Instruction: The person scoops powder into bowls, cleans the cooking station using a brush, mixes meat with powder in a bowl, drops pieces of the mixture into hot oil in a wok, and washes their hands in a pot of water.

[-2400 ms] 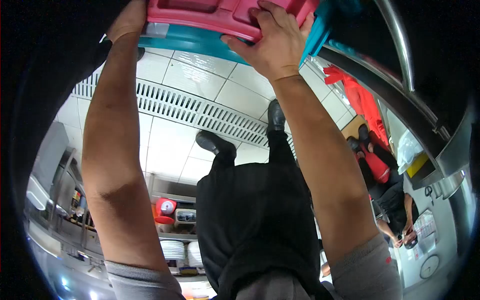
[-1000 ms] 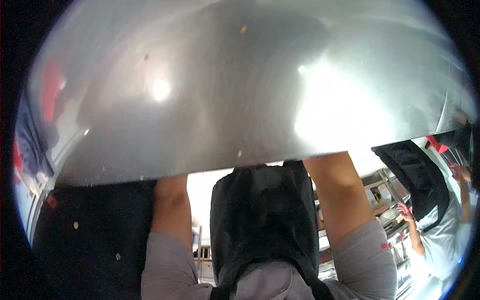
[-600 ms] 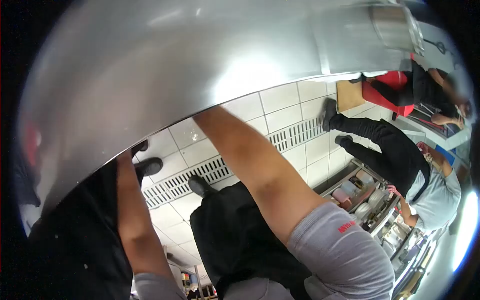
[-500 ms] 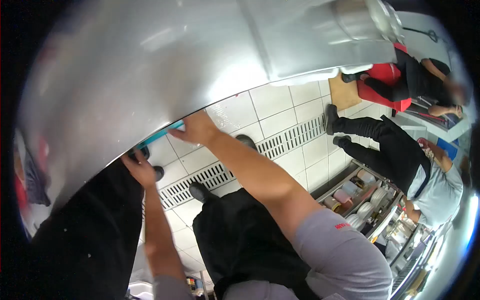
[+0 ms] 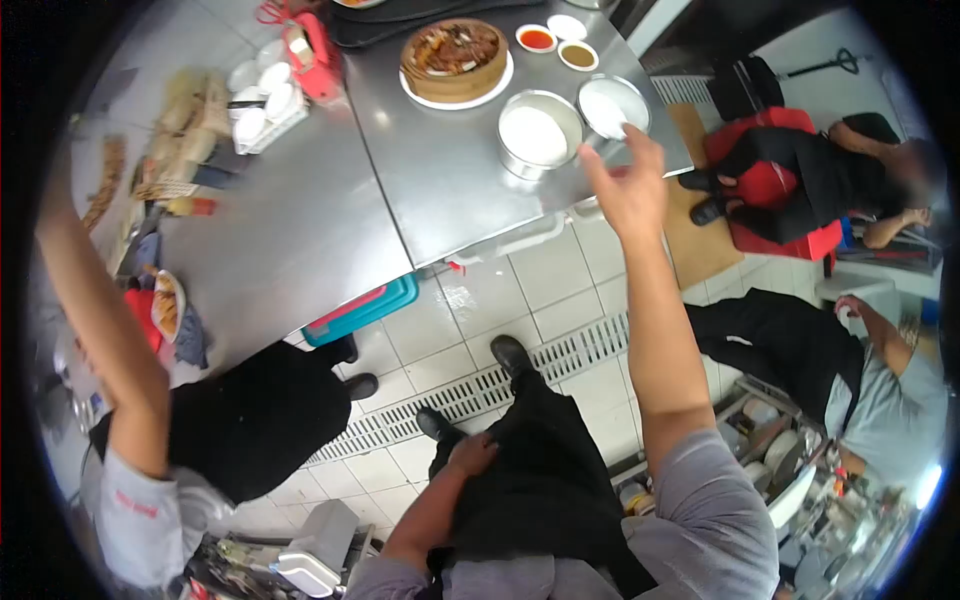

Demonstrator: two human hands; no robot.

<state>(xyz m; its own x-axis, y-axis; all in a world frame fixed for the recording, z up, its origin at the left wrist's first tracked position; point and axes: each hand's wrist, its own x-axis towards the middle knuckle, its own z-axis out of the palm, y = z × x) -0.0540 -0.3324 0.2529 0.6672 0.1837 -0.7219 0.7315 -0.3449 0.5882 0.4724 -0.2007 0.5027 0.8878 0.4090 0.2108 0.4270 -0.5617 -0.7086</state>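
Head cam looks fwd/down past hands (image 5: 636,192) to counter (image 5: 300,205), floor (image 5: 550,272)

Pots (image 5: 527,163) on table (image 5: 432,195), steamer (image 5: 455,88) left, on plate (image 5: 470,103)

commercial kitchen: steel counter (image 5: 290,230), floor drain (image 5: 590,342), metal containers (image 5: 519,167), food (image 5: 455,46) in steamer (image 5: 458,88)

A: What blocks the right hand (image 5: 635,195)?
B: Round silvery metal pot (image 5: 568,118), white contents, on its left; second round silvery pot (image 5: 626,95) near the fingertips.
A: Passage?
B: Over bare grey steel tabletop (image 5: 440,180), left of first pot; round brown bamboo steamer (image 5: 458,87) limits it behind.
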